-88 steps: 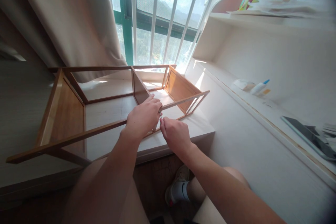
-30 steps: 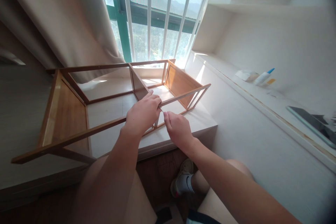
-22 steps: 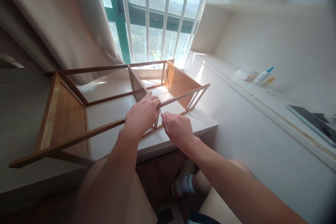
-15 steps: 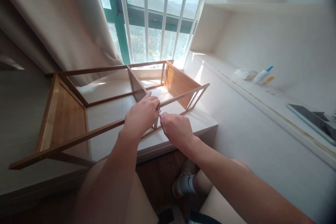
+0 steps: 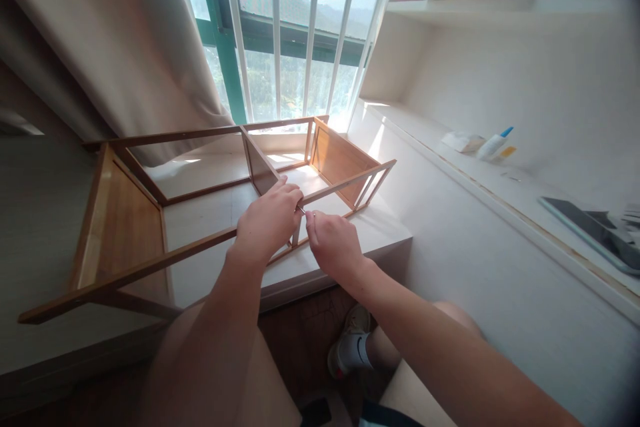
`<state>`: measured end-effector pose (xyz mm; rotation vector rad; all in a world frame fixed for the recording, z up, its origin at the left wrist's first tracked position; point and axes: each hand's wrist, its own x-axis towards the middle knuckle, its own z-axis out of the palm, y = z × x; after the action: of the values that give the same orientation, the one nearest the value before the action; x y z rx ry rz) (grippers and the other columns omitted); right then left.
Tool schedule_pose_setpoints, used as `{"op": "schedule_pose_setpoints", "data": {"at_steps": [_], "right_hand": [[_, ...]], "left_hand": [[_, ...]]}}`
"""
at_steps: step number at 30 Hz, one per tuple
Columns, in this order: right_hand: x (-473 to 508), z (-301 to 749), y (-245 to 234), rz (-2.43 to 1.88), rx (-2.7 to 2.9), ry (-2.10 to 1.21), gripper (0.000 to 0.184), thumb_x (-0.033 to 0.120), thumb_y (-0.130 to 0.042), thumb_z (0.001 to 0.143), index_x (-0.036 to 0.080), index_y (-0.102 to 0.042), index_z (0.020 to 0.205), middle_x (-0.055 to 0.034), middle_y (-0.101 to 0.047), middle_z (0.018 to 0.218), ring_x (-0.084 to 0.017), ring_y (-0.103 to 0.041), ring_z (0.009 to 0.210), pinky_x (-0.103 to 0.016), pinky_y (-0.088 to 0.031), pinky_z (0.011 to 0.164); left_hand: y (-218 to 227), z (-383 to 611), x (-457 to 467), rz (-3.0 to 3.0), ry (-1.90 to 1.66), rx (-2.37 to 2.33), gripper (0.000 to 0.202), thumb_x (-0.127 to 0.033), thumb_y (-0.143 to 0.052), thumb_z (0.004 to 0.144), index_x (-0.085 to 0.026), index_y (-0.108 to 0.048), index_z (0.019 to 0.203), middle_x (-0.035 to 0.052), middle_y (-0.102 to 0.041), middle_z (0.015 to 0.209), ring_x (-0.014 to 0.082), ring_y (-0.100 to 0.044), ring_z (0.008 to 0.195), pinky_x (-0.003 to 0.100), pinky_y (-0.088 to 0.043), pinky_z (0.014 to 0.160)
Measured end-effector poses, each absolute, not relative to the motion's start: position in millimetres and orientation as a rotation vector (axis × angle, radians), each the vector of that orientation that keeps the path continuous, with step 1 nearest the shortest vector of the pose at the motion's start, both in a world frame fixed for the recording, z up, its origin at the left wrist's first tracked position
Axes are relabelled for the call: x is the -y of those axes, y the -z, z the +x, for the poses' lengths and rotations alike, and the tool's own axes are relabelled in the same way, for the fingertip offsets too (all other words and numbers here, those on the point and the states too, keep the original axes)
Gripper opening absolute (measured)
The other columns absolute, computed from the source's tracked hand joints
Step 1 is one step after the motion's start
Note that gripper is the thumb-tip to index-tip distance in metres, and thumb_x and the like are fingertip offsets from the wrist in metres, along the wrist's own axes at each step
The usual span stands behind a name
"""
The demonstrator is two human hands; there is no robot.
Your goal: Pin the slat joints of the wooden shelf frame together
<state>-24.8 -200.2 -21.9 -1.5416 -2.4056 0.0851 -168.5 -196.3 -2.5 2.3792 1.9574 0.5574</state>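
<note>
A wooden shelf frame [image 5: 167,258] lies on its side on the white window ledge, its panels standing upright. My left hand [image 5: 267,217] is closed around the frame's near rail, where the middle panel [image 5: 260,161] meets it. Close beside it, my right hand [image 5: 334,240] pinches a thin metal rod [image 5: 301,210] that looks like a hex key. The rod's tip points at the rail by my left fingers, and its contact point is hidden. Most of the tool is covered by my right fingers.
White window bars [image 5: 277,33] rise behind the frame, with a beige curtain [image 5: 120,33] on the left. On the right counter stand a glue bottle [image 5: 493,145] with a blue tip and a phone-like tablet [image 5: 590,230]. My shoe [image 5: 356,323] rests on the dark floor below.
My right hand has shifted slightly and turned a little around the metal rod, showing more of it. My left hand stays on the rail. The view has moved slightly.
</note>
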Motion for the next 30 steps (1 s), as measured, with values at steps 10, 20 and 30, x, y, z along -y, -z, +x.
{"op": "schedule_pose_setpoints", "data": {"at_steps": [10,20,30], "right_hand": [[208,-42,32,-1.512,2.12,-0.4,0.05,0.033,-0.022,0.105,0.02,-0.062,0.079,-0.0074,-0.069,0.076,-0.019,-0.059,0.072,-0.029,-0.029,0.063],[205,-31,45,-1.523,2.222,-0.168,0.046,0.035,-0.023,0.105,0.019,-0.059,0.082,-0.0059,-0.068,0.074,-0.018,-0.059,0.066,-0.029,-0.024,0.058],[200,-24,42,-1.479,2.213,-0.269,0.051,0.036,-0.021,0.105,0.021,-0.059,0.075,-0.0047,-0.066,0.07,-0.018,-0.057,0.064,-0.03,-0.025,0.059]], "left_hand": [[-1,-169,197,2.361,-0.541,-1.943,0.019,-0.013,-0.047,0.087,-0.025,-0.06,0.093,0.002,-0.065,0.121,0.0205,-0.036,0.142,0.029,-0.05,0.094],[2,-168,197,2.395,-0.55,-1.959,0.018,-0.015,-0.047,0.087,-0.026,-0.061,0.092,0.0015,-0.065,0.119,0.0211,-0.037,0.141,0.031,-0.052,0.092],[1,-169,198,2.378,-0.555,-1.963,0.015,-0.018,-0.048,0.089,-0.026,-0.06,0.093,0.0011,-0.065,0.12,0.0209,-0.037,0.141,0.031,-0.052,0.09]]}}
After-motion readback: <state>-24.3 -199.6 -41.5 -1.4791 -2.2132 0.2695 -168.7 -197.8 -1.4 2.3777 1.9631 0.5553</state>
